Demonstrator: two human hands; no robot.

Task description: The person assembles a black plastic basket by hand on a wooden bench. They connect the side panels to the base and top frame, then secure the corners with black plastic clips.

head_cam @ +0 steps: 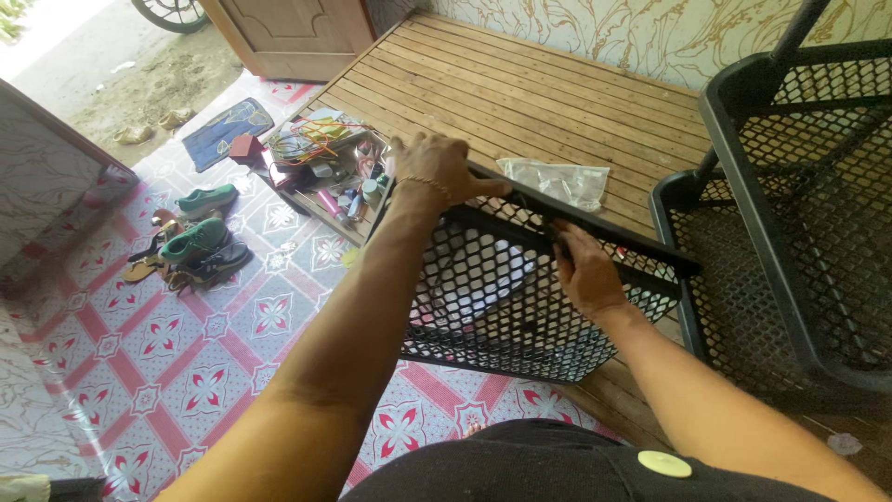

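A black metal mesh panel with a solid black rim leans against the edge of a slatted wooden platform. My left hand is shut on the panel's top rim near its left corner, a thin bracelet on the wrist. My right hand presses on the mesh just under the rim, fingers curled at a crossbar; what the fingertips grip is hidden. Through the mesh a pale object shows, blurred.
More black mesh shelves stand at right on the platform. A clear plastic bag lies behind the rim. Wires, bottles and small tools crowd the platform's left corner. Shoes and sandals lie on the patterned tile floor.
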